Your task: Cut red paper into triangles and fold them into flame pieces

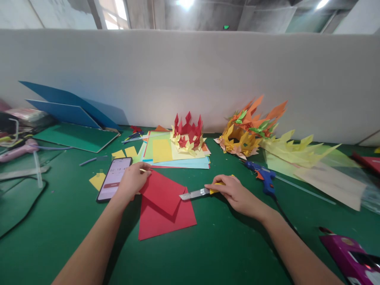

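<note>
My left hand (pixel 135 180) pinches the upper left corner of a folded red paper (pixel 162 190), which lies over another red sheet (pixel 166 225) on the green table. In my right hand (pixel 230 192) is a yellow-handled utility knife (pixel 197 193). Its blade is out and points left, with the tip at the right edge of the folded paper. Whether the blade sits inside the fold or only against it, I cannot tell. Beside my left wrist lies a phone (pixel 114 180) with a timer on its screen, partly covered by the hand.
Behind the red paper is a stack of coloured paper (pixel 162 152) bearing a red paper crown (pixel 188 132). Orange and yellow crowns (pixel 242 140) stand to its right. A blue glue gun (pixel 264 178) lies right of my hand, its cord trailing. Blue boards (pixel 68 109) lean at the left.
</note>
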### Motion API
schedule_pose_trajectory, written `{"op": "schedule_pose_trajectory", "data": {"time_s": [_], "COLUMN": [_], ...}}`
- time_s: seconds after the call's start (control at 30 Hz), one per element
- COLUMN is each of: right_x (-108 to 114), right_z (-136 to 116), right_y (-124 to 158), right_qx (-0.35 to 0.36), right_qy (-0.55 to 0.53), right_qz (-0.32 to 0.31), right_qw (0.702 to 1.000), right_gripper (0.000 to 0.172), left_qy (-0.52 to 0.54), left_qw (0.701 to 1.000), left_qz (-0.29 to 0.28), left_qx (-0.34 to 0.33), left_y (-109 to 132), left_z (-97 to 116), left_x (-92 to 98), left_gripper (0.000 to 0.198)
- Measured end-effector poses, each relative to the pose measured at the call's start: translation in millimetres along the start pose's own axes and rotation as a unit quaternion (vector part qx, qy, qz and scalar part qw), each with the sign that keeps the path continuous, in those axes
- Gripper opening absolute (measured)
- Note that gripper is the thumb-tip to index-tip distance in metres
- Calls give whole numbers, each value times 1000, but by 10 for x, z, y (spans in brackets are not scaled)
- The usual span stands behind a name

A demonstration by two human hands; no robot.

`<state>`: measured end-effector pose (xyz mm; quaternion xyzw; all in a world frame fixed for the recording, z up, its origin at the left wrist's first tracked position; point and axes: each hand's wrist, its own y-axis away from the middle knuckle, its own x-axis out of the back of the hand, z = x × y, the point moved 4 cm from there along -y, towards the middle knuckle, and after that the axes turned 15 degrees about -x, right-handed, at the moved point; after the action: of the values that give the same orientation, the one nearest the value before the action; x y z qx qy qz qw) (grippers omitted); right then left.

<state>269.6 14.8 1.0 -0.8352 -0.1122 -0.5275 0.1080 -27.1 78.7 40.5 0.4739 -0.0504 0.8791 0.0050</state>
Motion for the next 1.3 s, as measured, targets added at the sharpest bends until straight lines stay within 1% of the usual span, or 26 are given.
{"op": "schedule_pose_trajectory", "data": {"time_s": [0.27, 0.43, 0.6, 0.73, 0.87, 0.93, 1.03, 1.1, 1.17, 1.23, 1.3], "right_x": [53, 24, 16, 39, 57, 60, 52, 42, 32, 22, 10], "right_z": [43, 11, -35, -136, -235, -259, -269, -271, -277, -289, -304], "right_y": [8, 2, -3, 21, 49, 51, 43, 36, 31, 31, 34], "right_qx": [5, 6, -8, 3, 16, 16, 8, 2, 1, 7, 15], "right_qy": [1, 7, 10, 3, -1, 2, 14, 23, 29, 32, 34], "right_qz": [10, 14, 9, -5, -24, -26, -29, -33, -33, -29, -26], "right_qw": [1000, 1000, 1000, 1000, 1000, 1000, 999, 999, 999, 999, 999], "right_gripper": [45, 47, 44, 42, 39, 38, 40, 40, 39, 37, 37], "left_qy": [15, 4, -5, -19, -66, -94, -117, -77, -50, -48, -68], "left_qw": [1000, 1000, 1000, 998, 990, 981, 961, 951, 940, 932, 931], "left_qz": [-5, 1, -9, -22, -42, -32, 6, -3, -33, -55, -60], "left_qx": [9, 1, -11, -59, -118, -169, -251, -298, -335, -355, -353], "left_y": [2, 3, -10, -18, 1, 21, 82, 149, 230, 308, 366], "left_z": [-15, -12, -6, 26, 57, 103, 230, 334, 430, 495, 519], "left_x": [4, 6, -11, -41, -101, -137, -210, -306, -427, -540, -625], "left_gripper": [23, 21, 19, 15, 14, 14, 20, 24, 27, 30, 31]}}
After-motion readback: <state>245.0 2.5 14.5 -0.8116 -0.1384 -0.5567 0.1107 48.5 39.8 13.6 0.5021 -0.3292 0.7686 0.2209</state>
